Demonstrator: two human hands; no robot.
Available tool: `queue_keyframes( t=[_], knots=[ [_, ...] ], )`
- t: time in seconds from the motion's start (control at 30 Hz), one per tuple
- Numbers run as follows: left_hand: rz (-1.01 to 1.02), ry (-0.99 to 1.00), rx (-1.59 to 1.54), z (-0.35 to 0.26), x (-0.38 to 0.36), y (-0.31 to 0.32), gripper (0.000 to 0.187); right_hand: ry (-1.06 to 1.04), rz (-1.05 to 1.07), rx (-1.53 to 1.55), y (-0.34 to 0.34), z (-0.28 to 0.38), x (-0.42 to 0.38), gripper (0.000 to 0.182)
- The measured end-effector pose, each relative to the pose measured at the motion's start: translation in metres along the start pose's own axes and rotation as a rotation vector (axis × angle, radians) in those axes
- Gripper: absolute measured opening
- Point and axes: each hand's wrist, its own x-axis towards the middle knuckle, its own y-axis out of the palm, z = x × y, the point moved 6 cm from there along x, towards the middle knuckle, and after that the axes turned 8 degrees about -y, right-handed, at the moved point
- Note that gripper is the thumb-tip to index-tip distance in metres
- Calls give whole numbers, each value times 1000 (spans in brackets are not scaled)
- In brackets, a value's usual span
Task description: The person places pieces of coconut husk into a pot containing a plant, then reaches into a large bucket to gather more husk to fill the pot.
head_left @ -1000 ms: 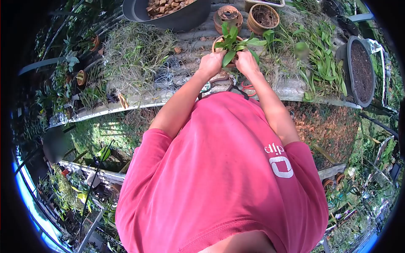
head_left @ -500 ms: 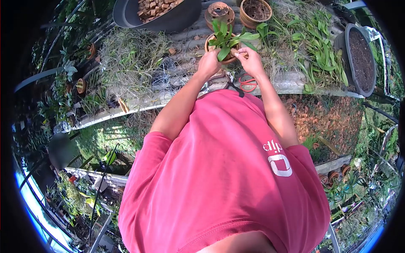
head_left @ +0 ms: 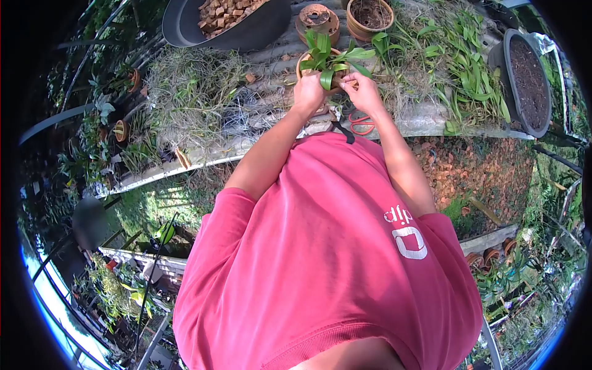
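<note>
A leafy green plant stands in a small clay pot on the corrugated bench top. My left hand is at the pot's left side, close against the rim and lower leaves; its fingertips are hidden. At the right side of the same pot, my right hand has its thumb and fingers pinched together near the base of the leaves, and what they hold is too small to make out. Red-handled scissors lie just below my right hand.
A black tub of brick chunks is at the upper left. Two clay pots stand behind the plant. Dry roots lie left, leafy plants right, beside a dark tub of soil.
My right hand has moved slightly left and down beside the pot, its fingers still pinched. A lower leaf now looks bent over near the rim. The whole view has shifted slightly.
</note>
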Motion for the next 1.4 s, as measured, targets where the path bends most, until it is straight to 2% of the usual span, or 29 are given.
queue_keyframes(
  t=[0.2,0.3,0.33,0.4,0.53,0.6,0.7,0.83,0.93,1.03,1.13,1.3,1.4],
  knots=[
    [94,392,71,0,-9,2,31,-78,-7,17,7,12,1,28],
    [43,351,-151,8,-21,-12,36,-147,-5,-100,14,14,5,26],
    [32,311,-199,7,-25,-18,43,-176,-3,-97,16,17,4,26],
    [-32,281,-226,10,-29,-20,41,-241,7,-87,20,23,4,25],
    [-119,268,-206,18,-33,-26,38,-197,15,-95,27,25,9,24],
    [-99,200,-173,23,-32,-26,35,-145,20,-116,26,25,11,24],
    [-65,171,-192,26,-33,-30,30,-356,-3,-169,30,32,9,23],
    [-13,68,-293,36,-32,-26,24,-387,32,-206,33,27,4,23],
    [89,-65,-373,28,-36,-27,27,-452,53,-191,33,23,0,25],
    [94,-82,-430,33,-34,-22,31,-403,-1,-167,21,31,-4,29],
    [117,-111,-471,32,-35,-26,33,-190,-75,-82,3,23,-7,34],
    [231,-89,-548,13,-32,-16,39,-308,-146,-155,0,12,-13,38],
    [401,-234,-772,20,-25,8,40,-325,-257,-39,1,23,-8,37]
  ],
)
